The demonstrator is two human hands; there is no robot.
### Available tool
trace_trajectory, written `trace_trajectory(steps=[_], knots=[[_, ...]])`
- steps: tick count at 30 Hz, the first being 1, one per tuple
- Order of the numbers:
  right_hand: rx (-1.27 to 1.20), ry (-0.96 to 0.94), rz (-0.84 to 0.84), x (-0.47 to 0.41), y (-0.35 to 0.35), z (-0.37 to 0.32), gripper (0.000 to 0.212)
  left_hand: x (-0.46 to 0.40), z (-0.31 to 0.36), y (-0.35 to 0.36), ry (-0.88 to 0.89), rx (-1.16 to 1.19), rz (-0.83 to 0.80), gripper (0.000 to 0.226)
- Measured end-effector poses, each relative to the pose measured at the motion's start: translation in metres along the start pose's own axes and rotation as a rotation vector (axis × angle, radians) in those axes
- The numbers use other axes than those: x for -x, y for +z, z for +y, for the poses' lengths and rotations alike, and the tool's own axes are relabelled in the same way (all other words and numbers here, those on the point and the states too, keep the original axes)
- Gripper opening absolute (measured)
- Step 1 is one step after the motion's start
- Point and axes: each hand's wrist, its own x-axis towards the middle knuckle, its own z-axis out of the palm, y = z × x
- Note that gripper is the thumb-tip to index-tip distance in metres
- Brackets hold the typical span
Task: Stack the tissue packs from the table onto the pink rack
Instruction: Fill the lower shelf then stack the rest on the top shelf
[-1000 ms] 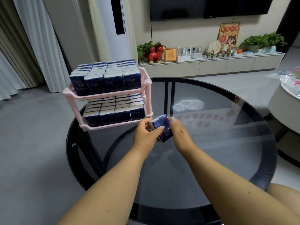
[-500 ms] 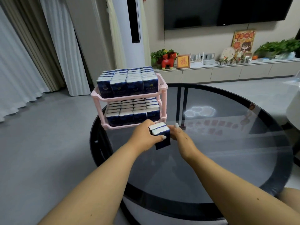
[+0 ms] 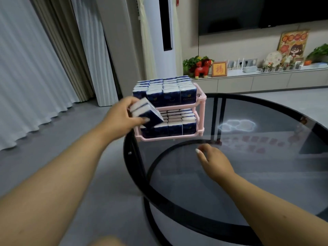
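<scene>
Both hands held the tissue packs [image 3: 147, 113] together a moment ago; now the left hand [image 3: 122, 118] alone has carried them up to the pink rack [image 3: 199, 103]. Its grip is curled around two packs, tilted, right at the rack's left front corner, between the two shelves. Both shelves look full of packs. The right hand [image 3: 213, 160] has let go and hangs loose over the glass counter [image 3: 266, 174]. Next, I think, the left hand must lift higher, since the free room is on top.
</scene>
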Motion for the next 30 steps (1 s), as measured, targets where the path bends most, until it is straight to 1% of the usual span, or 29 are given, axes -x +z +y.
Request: trace_trajectory(steps=[3, 5, 14, 22, 27, 30], knots=[[0.035, 0.011, -0.002, -0.001, 0.002, -0.001, 0.044, -0.014, 0.004, -0.030, 0.002, -0.015, 0.100, 0.048], [0.047, 0.009, 0.002, -0.001, 0.003, 0.000, 0.044, -0.024, 0.007, -0.043, -0.003, -0.005, 0.110, 0.047], [0.066, 0.012, 0.018, -0.002, 0.005, 0.001, 0.040, -0.064, 0.008, -0.052, -0.064, -0.094, 0.027, 0.045], [0.104, -0.013, 0.037, -0.005, 0.008, 0.002, 0.038, -0.090, 0.004, -0.046, -0.107, -0.113, -0.066, 0.047], [0.116, -0.007, 0.041, -0.005, 0.009, 0.004, 0.037, -0.100, -0.001, -0.043, -0.110, -0.081, -0.077, 0.048], [0.122, -0.006, 0.042, -0.004, 0.010, 0.004, 0.040, -0.102, -0.002, -0.042, -0.080, -0.107, -0.074, 0.049]])
